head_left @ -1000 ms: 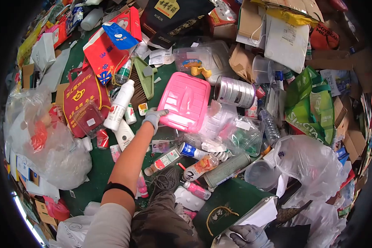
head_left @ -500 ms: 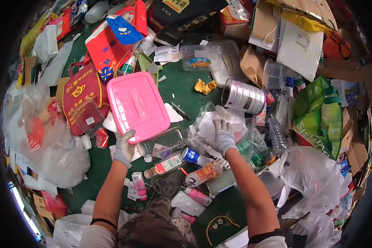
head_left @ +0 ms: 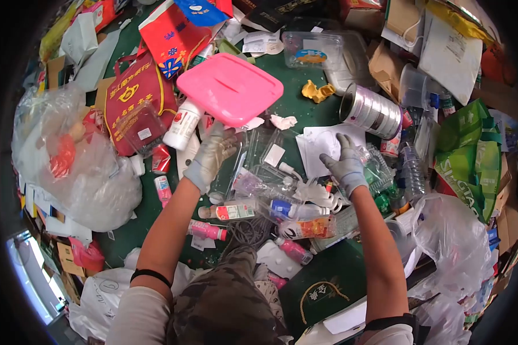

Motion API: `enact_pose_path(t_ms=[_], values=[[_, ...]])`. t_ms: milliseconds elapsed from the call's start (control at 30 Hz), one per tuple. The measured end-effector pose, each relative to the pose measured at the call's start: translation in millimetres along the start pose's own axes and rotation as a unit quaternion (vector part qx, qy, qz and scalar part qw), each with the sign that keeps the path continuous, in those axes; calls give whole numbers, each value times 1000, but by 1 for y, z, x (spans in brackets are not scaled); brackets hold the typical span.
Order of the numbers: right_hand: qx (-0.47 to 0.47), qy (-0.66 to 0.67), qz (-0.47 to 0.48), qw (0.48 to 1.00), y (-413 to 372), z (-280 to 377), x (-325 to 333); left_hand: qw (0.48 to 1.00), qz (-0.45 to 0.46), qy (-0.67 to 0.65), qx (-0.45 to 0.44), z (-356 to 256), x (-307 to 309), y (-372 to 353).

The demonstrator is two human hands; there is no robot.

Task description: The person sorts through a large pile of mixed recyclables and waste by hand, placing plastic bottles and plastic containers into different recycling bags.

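My left hand (head_left: 213,156), in a pale work glove, is open with its fingers just below the near edge of a pink plastic lid (head_left: 230,89). Left of that hand lies a white bottle (head_left: 183,125) with red print. Clear plastic containers (head_left: 253,152) are close on its right. My right hand (head_left: 346,165), gloved too, has its fingers spread over the edge of white paper sheets (head_left: 319,144). Crumpled clear plastic (head_left: 380,167) sits beside it. Between my forearms are a drink bottle with a red-and-white label (head_left: 230,211) and an orange-labelled bottle (head_left: 308,228).
A large metal can (head_left: 371,112) lies on its side at the right, near a green bag (head_left: 466,161). On the left are a dark red bag (head_left: 135,100) and a bulging clear plastic bag (head_left: 75,167). Cardboard and packaging surround the green surface (head_left: 290,80).
The pink lid has turned and shifted away from my left hand, exposing the white bottle. My right hand has left the clear plastic, which now lies nearer the middle. The view has shifted.
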State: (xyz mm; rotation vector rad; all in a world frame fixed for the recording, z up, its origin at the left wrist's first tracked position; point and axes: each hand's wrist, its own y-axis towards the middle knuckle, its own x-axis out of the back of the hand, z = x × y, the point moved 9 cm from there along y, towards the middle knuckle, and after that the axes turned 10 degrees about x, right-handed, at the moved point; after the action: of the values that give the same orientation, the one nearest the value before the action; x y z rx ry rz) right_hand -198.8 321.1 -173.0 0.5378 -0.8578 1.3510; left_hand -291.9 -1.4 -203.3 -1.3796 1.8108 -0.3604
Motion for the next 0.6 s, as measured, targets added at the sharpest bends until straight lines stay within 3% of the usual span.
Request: enact_pose_path(t_ms=[33,133,200,267,300,400,467,533,600], values=[[-44,-60,79,994,2,-17,-9,981,-79,174,34,9,3,-9],[-106,-61,267,956,-11,-15,-48,901,-141,407,-49,39,7,-27],[-77,-138,300,941,-18,12,-64,703,-166,689,-59,34,-29,-52],[-73,-61,283,954,-32,23,-87,663,-179,726,-45,33,-38,-56],[-53,91,256,961,-35,13,-106,643,-182,743,-39,33,-40,-56],[-49,228,128,964,-22,4,-53,576,-169,799,-33,32,-38,-57],[4,55,10,998,-7,-22,6,586,-143,798,-7,51,-32,-54],[49,-197,-69,977,-5,-20,69,590,-118,797,52,62,-45,-60],[-153,-182,-3,971,-16,-88,70,606,-167,776,46,68,-34,-55]])
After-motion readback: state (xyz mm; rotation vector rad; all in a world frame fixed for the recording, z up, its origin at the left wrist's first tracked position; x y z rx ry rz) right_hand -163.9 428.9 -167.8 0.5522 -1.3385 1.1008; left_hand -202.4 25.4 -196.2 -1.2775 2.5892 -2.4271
